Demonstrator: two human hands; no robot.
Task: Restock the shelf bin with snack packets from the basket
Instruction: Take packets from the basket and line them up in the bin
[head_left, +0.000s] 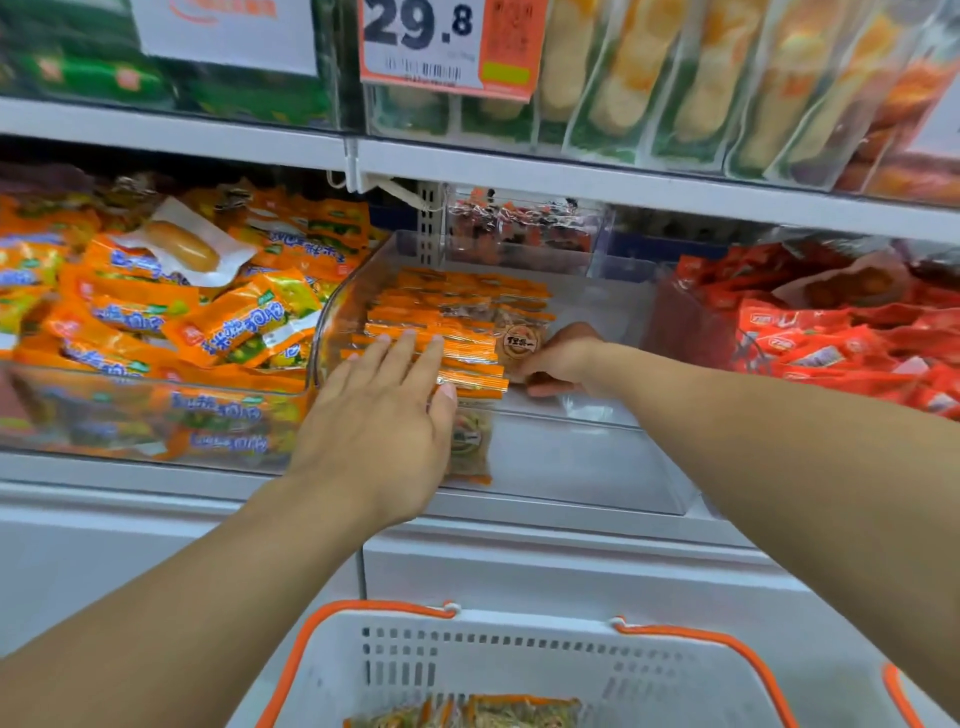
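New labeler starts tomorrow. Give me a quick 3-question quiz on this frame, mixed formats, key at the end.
1. True or false: the left hand lies with straight fingers on the orange packets in the clear bin.
2. Which hand grips the packet with the round label? A) left B) right C) neither
3. Fill in: below the shelf stands a white basket with ____ handles, some packets in it.

Key:
1. True.
2. B: the right hand curls round that packet's edge.
3. Orange.
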